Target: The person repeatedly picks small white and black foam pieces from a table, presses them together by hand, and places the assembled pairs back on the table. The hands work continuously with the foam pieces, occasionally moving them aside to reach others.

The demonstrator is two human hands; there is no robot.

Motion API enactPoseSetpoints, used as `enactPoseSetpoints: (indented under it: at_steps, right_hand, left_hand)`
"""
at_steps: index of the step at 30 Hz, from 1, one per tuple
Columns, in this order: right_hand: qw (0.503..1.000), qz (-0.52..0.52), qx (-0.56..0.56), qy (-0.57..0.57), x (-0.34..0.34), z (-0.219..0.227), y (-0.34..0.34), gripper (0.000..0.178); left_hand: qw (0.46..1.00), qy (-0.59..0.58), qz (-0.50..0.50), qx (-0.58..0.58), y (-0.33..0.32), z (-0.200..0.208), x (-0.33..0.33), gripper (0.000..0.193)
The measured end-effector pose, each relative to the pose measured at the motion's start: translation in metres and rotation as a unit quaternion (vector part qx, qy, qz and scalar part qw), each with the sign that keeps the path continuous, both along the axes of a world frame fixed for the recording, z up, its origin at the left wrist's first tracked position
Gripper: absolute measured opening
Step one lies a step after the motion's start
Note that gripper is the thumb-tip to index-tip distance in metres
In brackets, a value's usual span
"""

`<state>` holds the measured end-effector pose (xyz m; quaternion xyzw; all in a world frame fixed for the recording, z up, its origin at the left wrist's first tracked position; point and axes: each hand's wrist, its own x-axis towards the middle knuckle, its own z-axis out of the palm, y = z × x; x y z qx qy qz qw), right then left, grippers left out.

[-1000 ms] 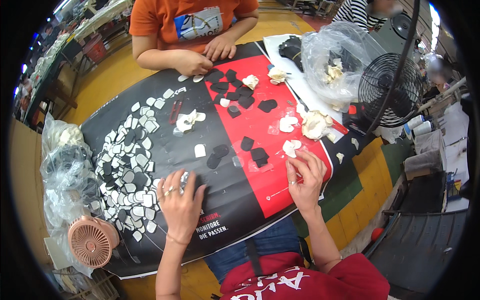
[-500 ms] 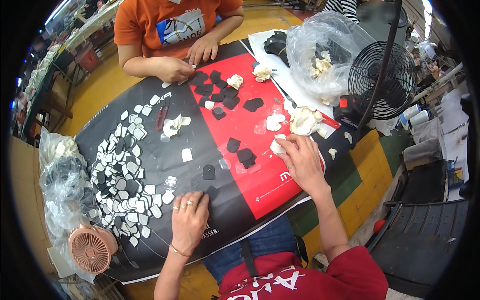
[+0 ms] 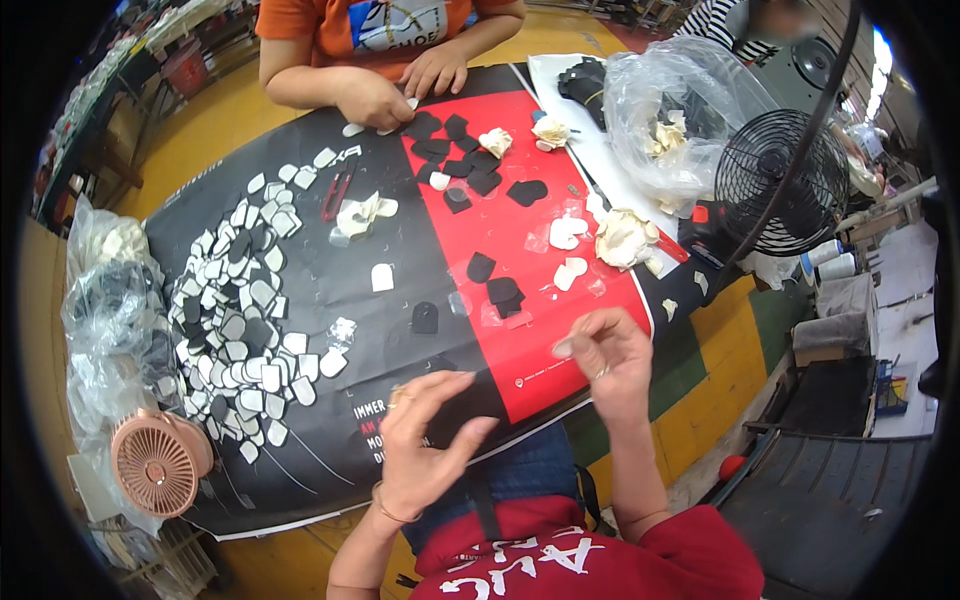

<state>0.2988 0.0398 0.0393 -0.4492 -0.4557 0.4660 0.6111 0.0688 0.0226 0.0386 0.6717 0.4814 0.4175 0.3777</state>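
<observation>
Above the table's near edge, my left hand (image 3: 425, 430) is raised with thumb and fingers apart, holding nothing. To its right my right hand (image 3: 612, 360) hovers over the red part of the mat, fingers loosely curled and thumb apart, with nothing visible in it. Beyond the right hand lies a cream-white cut piece (image 3: 570, 273), with another white piece (image 3: 568, 233) just past it. Dark rounded pieces (image 3: 505, 292) form a small group left of these. A single dark piece (image 3: 425, 318) and a white arch-shaped piece (image 3: 382, 277) lie on the black part.
A large spread of white and dark pieces (image 3: 262, 292) covers the left side, near a small pink fan (image 3: 160, 465). Opposite, a co-worker's hands (image 3: 375, 100) hold a small white piece. Cream petal bundles (image 3: 627, 240), a clear bag (image 3: 640, 150) and a black fan (image 3: 775, 180) stand right.
My right hand has let go of the white piece, leaving it on the red area, and drawn back toward me. My left hand has lifted off the mat and opened.
</observation>
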Motion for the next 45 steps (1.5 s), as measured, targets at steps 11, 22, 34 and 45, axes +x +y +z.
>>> enactPoseSetpoints:
  at_steps: [11, 22, 34, 45]
  right_hand:
    - [0.99, 0.096, -0.102, -0.008, -0.061, -0.003, -0.018, 0.018]
    - [0.986, 0.083, -0.141, 0.023, -0.056, -0.011, -0.011, 0.015]
    - [0.936, 0.149, -0.116, -0.298, -0.063, -0.004, 0.01, 0.02]
    - [0.905, 0.196, -0.143, -0.349, -0.076, -0.013, 0.024, 0.013]
  left_hand:
    - [0.985, -0.14, 0.049, -0.082, 0.003, -0.004, -0.003, 0.008]
    - [0.954, 0.087, 0.279, 0.064, 0.041, -0.028, -0.027, 0.024]
    - [0.927, 0.266, 0.232, 0.128, -0.007, -0.035, -0.051, 0.024]
    - [0.935, 0.305, 0.101, 0.152, -0.028, -0.043, -0.025, 0.039]
